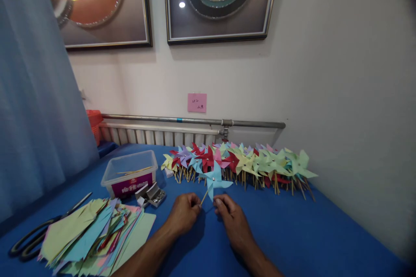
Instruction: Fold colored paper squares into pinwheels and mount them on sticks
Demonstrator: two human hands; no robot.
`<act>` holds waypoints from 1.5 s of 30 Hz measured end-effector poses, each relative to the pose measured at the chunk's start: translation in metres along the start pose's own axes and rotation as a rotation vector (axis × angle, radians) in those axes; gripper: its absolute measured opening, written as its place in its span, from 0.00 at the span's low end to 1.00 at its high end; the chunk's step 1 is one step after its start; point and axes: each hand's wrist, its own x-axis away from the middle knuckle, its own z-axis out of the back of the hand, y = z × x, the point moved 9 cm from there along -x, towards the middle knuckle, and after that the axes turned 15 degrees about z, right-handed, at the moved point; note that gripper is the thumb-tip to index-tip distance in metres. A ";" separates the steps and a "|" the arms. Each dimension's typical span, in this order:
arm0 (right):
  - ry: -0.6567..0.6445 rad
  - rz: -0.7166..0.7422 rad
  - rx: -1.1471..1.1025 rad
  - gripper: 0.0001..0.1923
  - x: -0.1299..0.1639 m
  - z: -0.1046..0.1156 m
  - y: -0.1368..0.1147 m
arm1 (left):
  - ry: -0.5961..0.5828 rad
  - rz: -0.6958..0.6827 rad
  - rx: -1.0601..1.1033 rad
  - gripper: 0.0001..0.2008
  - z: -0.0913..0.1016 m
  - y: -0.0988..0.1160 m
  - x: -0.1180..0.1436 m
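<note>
"Grip first: what is held?"

"Left hand (186,213) clamped, thumb and fingers pinched on the stick (204,198) of a light-blue pinwheel (214,180). Right hand (234,221) is at the lower blade tip, fingers curled and close together; whether they grip the paper cannot be told."

"Noted. Surface and room?"

"Blue table (286,242), set against a pale wall (341,73). On the wall, two framed pictures (the left one (136,30) reflects a bright light; the right one (221,37) shows a smaller glint), a pink note (196,103) with handwriting, and a metal pipe (195,120) above a white radiator (156,136). Blue curtain (29,95) at the left; beyond it, part of a red basket (94,125)."

"Items on the table?"

"A dense row of finished pinwheels (245,162) along the back, in red, yellow, green, purple, pink and blue. To the left, a clear plastic tub (112,169) with a few sticks in it. Just in front of that, a small box (156,194) of shiny metal pieces. Near left, a heap of coloured paper (84,238), with black-handled scissors (32,238) beside it."

"Position of the held pinwheel?"

"Raised between the hands, in front of the row, blades facing the viewer, stick slanting down to the left hand."
</note>
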 end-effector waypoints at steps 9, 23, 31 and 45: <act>-0.071 -0.011 0.021 0.20 0.002 -0.009 -0.007 | 0.010 -0.023 0.007 0.05 0.000 0.001 0.000; -0.151 -0.020 -0.003 0.15 0.006 -0.023 0.002 | -0.010 -0.020 0.051 0.05 -0.014 0.002 0.004; -0.177 0.042 0.057 0.15 0.006 -0.026 0.000 | -0.024 -0.019 0.077 0.04 -0.021 -0.005 -0.001; -0.146 0.049 0.167 0.15 0.006 -0.024 -0.005 | -0.037 -0.006 0.122 0.03 -0.022 -0.006 -0.001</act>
